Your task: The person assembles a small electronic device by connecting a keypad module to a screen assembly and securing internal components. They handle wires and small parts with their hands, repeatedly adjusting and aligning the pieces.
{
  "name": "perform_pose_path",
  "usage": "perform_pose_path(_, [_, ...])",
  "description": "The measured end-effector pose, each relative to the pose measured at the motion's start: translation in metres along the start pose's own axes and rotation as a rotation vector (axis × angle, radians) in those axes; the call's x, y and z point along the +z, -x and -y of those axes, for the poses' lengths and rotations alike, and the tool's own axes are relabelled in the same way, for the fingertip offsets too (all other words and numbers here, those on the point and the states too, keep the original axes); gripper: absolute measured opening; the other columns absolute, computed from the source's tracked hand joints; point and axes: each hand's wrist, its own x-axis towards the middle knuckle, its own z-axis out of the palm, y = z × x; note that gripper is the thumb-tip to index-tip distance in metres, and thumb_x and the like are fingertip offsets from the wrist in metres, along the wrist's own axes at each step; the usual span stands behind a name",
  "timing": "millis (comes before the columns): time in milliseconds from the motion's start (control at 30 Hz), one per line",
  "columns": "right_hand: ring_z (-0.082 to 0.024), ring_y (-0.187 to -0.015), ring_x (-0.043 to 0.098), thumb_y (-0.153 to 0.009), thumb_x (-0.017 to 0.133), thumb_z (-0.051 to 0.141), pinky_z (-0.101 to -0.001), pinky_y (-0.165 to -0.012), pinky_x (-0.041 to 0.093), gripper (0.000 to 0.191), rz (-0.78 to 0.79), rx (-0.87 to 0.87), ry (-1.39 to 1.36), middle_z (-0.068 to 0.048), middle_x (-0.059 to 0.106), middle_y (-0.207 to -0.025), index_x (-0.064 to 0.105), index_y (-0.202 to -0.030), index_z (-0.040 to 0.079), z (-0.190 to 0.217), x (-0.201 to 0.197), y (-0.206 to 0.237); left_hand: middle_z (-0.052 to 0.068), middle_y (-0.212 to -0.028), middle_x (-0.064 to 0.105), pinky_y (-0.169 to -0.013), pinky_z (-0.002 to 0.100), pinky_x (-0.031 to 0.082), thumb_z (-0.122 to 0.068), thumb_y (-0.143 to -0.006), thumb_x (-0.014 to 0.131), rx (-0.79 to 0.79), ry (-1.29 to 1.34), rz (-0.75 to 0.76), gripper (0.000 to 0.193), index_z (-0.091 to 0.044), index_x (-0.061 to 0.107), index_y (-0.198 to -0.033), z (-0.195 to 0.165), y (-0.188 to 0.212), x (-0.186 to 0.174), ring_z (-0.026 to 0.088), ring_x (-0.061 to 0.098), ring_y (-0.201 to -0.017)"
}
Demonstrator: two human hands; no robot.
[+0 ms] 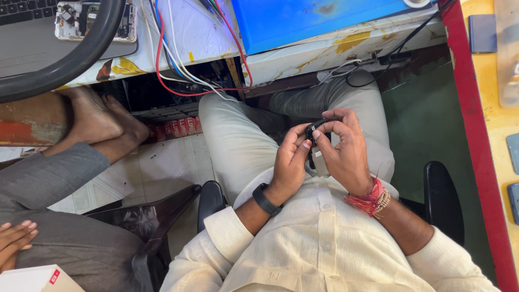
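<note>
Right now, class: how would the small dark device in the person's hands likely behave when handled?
The small dark device probably is light: fingertips alone support it. It looks rigid, holding its shape between both hands. Possibly slippery, being small and smooth.

At the bottom left corner we see a white box (38, 279), flat and rectangular, with a small red label (54, 276) on its near face; only part of it shows, just below another person's hand (15, 239). Under the counter (303, 54), in the dark gap left of our knees, stands a row of small red packs (175, 128) with pale markings, side by side. At the right edge, on the yellow surface (489, 108), lie flat blue-grey rectangles (481, 32) that may be phone screens; we cannot tell. On the counter, upper middle, lies a large bright blue panel (308, 16); whether it is a package is unclear.
</note>
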Motion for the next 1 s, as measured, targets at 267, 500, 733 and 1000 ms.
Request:
perform_pose_path(267, [-0.027,-0.114,0.062,-0.09,0.074,0.009,-0.036,-0.082,0.051,0.008,0.027,0.017,-0.008,-0.015,0.06,-0.127,0.072,-0.092,0.002,0.002,-0.007,-0.001,0.013,-0.133,0.064,-0.111,0.03,0.048,0.008,-0.106,0.045,0.103,-0.249,0.008,0.033,0.002,0.051,-0.138,-0.001,0.001,-0.001,0.017,0.061,-0.127])
perform_pose_path(500, [-0.028,-0.114,0.062,-0.09,0.075,0.006,-0.0356,-0.092,0.05,0.006,-0.092,-0.065,0.03,-0.015,0.061,-0.123,0.072,-0.092,0.002,0.005,0.0,0.009,0.011,-0.13,0.065,-0.103,0.028,0.052,0.008,-0.106,0.047,0.092,-0.304,-0.005,0.033,-0.001,0.054,-0.137,0.002,0.002,-0.002,0.015,0.063,-0.122])
perform_pose_path(733, [-0.026,-0.107,0.065,-0.088,0.081,0.004,-0.0351,-0.092,0.051,0.014,-0.227,-0.132,0.003,-0.014,0.064,-0.114,0.069,-0.094,0.002,0.002,0.005,0.014,0.011,-0.127,0.067,-0.099,0.028,0.055,0.005,-0.106,0.047,0.031,-0.259,0.022,0.032,0.0,0.054,-0.137,0.002,0.003,-0.002,0.015,0.064,-0.118])
perform_pose_path(1000, [-0.016,-0.099,0.063,-0.089,0.082,-0.003,-0.0295,-0.089,0.051,0.038,-0.236,-0.111,-0.188,-0.012,0.069,-0.112,0.046,-0.101,0.004,-0.009,0.005,0.013,0.012,-0.125,0.069,-0.094,0.027,0.056,0.003,-0.106,0.047,0.001,-0.297,0.023,0.035,0.002,0.055,-0.14,0.001,0.003,0.0,0.013,0.066,-0.113])
